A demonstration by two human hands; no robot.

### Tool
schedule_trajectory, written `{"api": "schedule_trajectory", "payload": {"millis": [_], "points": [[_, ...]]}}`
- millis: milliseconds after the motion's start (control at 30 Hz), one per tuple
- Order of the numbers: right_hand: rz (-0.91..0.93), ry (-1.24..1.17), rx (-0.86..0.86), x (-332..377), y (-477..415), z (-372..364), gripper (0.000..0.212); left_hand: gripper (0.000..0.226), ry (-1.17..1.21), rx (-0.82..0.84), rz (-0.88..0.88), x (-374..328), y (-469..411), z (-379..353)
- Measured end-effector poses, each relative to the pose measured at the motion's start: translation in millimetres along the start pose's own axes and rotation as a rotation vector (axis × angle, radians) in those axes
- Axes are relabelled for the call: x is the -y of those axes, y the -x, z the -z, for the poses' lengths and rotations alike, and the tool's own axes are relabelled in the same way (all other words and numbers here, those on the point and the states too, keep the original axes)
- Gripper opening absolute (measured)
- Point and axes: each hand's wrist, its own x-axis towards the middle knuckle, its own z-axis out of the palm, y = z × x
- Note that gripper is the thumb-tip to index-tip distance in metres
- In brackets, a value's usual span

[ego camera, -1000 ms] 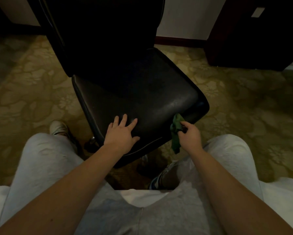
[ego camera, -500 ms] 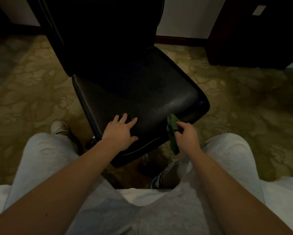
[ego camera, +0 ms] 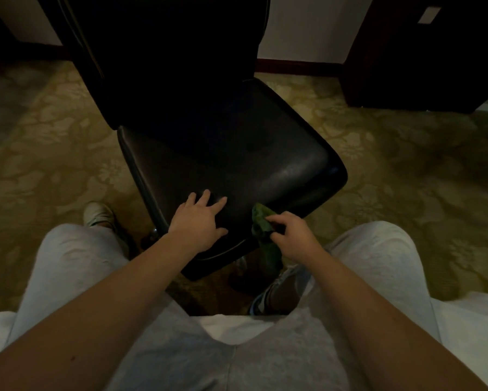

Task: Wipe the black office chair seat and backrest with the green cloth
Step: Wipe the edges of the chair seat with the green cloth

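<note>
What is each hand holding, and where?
The right hand pinches the green cloth near its upper end; the left hand holds nothing, resting flat on the chair seat.

Dimly lit room. Underfoot, olive-gold carpet (ego camera: 406, 170) with a pale flower pattern, spread across the whole floor. At the back, a pale wall (ego camera: 302, 26), edged below by a dark reddish baseboard (ego camera: 296, 66). Upper right, dark wooden furniture (ego camera: 423, 66) standing on the carpet, bearing a small pale rectangular plate (ego camera: 429, 14) near its top. Deep shadow at upper left.
</note>
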Motion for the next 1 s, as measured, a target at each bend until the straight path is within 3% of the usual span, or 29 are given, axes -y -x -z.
{"api": "schedule_trajectory", "payload": {"millis": [267,367,700,1000], "points": [[-0.192,-0.107,-0.307,-12,-7,17,0.047,0.083,-0.107,0.023,-0.101,23,1,13],[-0.189,-0.087,-0.299,-10,-8,15,0.047,0.081,-0.074,0.038,-0.098,20,2,9],[-0.070,-0.020,-0.046,1,-1,6,0.040,0.080,-0.032,0.017,-0.074,11,-1,5],[-0.225,-0.223,-0.262,-9,-8,23,0.045,0.081,-0.064,0.091,-0.144,20,3,20]]}}
